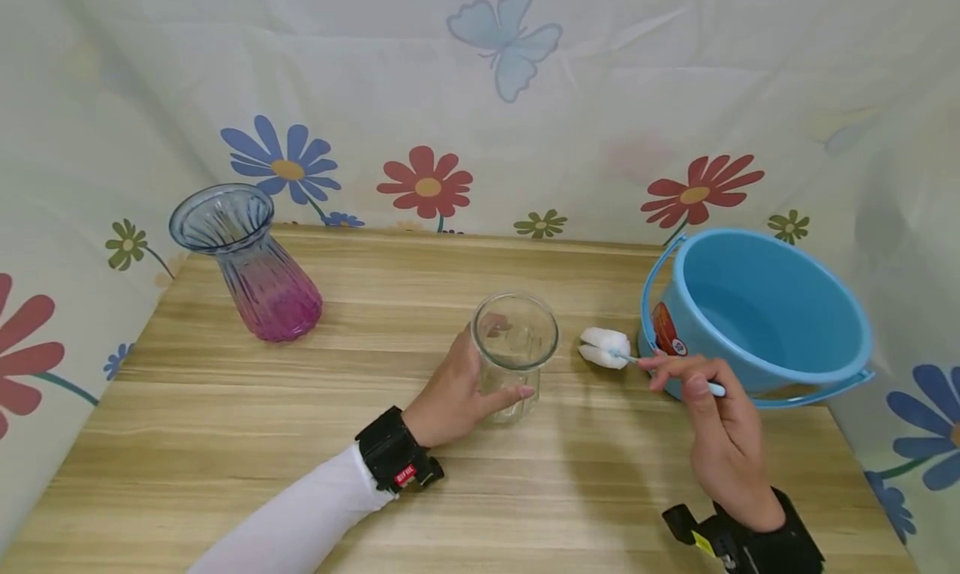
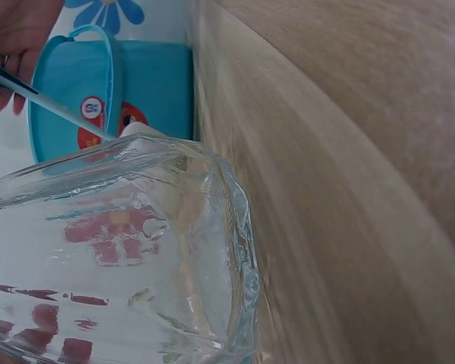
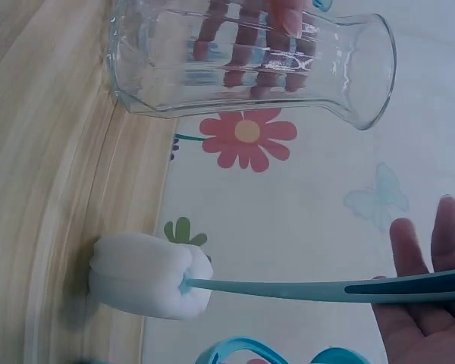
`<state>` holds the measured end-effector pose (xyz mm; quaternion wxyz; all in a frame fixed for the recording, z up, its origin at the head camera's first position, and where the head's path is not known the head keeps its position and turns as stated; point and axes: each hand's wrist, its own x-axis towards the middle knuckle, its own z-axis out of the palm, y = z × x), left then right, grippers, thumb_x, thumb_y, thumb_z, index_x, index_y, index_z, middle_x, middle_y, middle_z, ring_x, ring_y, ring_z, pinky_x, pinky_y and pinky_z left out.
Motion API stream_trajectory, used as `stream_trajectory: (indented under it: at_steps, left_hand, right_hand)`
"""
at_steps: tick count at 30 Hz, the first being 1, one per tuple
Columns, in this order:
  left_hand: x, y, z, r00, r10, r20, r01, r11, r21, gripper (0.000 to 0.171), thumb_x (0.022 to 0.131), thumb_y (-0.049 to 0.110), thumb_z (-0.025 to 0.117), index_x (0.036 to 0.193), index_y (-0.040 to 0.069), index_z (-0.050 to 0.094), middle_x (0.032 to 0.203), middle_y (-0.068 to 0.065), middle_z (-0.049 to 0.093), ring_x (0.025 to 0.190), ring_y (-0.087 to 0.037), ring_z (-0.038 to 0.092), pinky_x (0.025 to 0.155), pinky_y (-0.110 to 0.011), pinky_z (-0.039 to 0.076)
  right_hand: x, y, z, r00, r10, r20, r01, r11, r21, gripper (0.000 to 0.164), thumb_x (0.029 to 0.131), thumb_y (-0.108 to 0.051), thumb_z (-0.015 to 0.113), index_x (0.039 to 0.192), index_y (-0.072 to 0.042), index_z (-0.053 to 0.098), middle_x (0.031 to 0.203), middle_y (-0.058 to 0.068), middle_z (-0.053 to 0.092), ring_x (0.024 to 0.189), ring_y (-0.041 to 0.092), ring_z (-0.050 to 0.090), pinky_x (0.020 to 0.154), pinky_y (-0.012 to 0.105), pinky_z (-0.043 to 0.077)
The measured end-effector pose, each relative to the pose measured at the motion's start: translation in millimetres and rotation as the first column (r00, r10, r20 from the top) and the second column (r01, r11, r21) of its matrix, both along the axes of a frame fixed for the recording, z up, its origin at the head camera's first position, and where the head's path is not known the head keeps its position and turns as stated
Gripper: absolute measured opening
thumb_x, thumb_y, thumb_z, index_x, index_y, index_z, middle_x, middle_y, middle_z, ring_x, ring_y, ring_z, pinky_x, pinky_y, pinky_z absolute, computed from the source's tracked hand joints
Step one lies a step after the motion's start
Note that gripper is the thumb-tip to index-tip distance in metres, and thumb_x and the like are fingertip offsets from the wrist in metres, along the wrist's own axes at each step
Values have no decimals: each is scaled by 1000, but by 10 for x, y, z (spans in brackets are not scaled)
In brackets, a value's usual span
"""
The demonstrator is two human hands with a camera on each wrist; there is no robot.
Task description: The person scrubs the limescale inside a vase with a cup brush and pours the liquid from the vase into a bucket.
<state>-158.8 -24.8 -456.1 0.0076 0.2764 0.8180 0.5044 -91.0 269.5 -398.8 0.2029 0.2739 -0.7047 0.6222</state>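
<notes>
My left hand (image 1: 448, 395) grips a clear glass vase (image 1: 510, 380) around its body, thumb on the near side and fingers on the far side. The vase stands upright on the table, its round mouth facing up. In the right wrist view the fingers show through the glass. My right hand (image 1: 726, 428) holds a sponge cleaning brush (image 1: 606, 347) by its light-blue handle (image 3: 303, 290). The brush's white sponge head points down, close over the wood just right of the vase. In the left wrist view the vase base (image 2: 239, 258) hides most of the sponge.
Behind my right hand stands a light-blue bucket (image 1: 697, 341) with its handle lowered. A fluted vase (image 1: 273, 295), blue-grey shading to pink, stands at the back left of the wooden table (image 1: 247, 424). A flower-print sheet (image 1: 337, 66) hangs around the table's back and sides.
</notes>
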Motion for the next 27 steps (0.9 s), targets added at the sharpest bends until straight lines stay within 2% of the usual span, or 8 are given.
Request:
stream_trajectory:
  at_steps: [3, 6, 9, 13, 15, 18, 22, 27]
  left_hand:
    - [4, 3, 11, 1000, 0, 9, 0, 1000, 6, 92, 91, 43, 79, 159, 18, 23, 156, -7, 36, 144, -20, 37, 121, -50, 37]
    - [9, 7, 22, 1000, 2, 14, -2, 1000, 7, 90, 91, 41, 80, 158, 18, 24, 155, -7, 36, 144, -20, 37, 121, -50, 37]
    - [9, 10, 30, 1000, 0, 9, 0, 1000, 11, 90, 91, 40, 80, 158, 18, 24, 154, -6, 37, 143, -20, 37, 121, -50, 37]
    - [8, 10, 29, 1000, 1, 4, -1, 1000, 12, 90, 91, 40, 80, 158, 18, 24, 154, -7, 37, 143, -21, 37, 121, -51, 37]
    - [10, 10, 31, 1000, 6, 6, -6, 1000, 9, 90, 91, 41, 80, 158, 18, 24, 154, -7, 37, 143, -22, 38, 121, -51, 37]
    - [8, 12, 26, 1000, 6, 8, -6, 1000, 10, 91, 91, 42, 79, 159, 19, 23, 155, -7, 36, 144, -21, 38, 121, -51, 37]
    - [3, 15, 17, 1000, 0, 2, 0, 1000, 7, 91, 92, 42, 79, 160, 19, 22, 156, -7, 36, 145, -20, 37, 121, -51, 37]
    - [-2, 14, 14, 1000, -1, -11, 1, 1000, 2, 91, 91, 42, 79, 159, 18, 23, 155, -8, 37, 144, -21, 37, 120, -52, 38]
  right_hand:
    - [-73, -13, 7, 998, 50, -24, -51, 998, -37, 25, 109, 5, 28, 91, 15, 41, 93, 11, 55, 111, 24, 65, 119, 33, 41]
    - [-152, -13, 12, 987, 155, -44, -160, 980, -119, 24, 110, 4, 25, 89, 12, 37, 91, 10, 48, 101, 24, 58, 115, 36, 42]
    - [-217, -14, 18, 959, 279, -59, -284, 924, -256, 25, 109, 6, 23, 89, 9, 38, 92, 11, 44, 92, 25, 47, 97, 36, 42]
    - [-275, -14, 32, 927, 369, -69, -368, 859, -356, 34, 108, 7, 20, 77, 1, 32, 81, 9, 33, 79, 23, 34, 77, 34, 26]
    - [-301, -14, 35, 918, 389, -81, -390, 841, -376, 36, 106, 7, 16, 73, -3, 25, 76, 6, 24, 73, 20, 29, 74, 34, 20]
    - [-343, -26, 36, 908, 400, -124, -413, 810, -416, 38, 105, 7, 11, 70, -7, 17, 72, 3, 16, 67, 16, 22, 70, 32, 17]
    - [-341, -64, 81, 908, 383, -172, -417, 778, -470, 41, 105, 6, 12, 66, -7, 17, 68, 3, 15, 63, 15, 21, 66, 32, 16]
    - [-282, -135, 259, 900, 366, -237, -436, 735, -519, 43, 104, 4, 16, 63, -7, 16, 65, 2, 15, 60, 14, 21, 66, 31, 16]
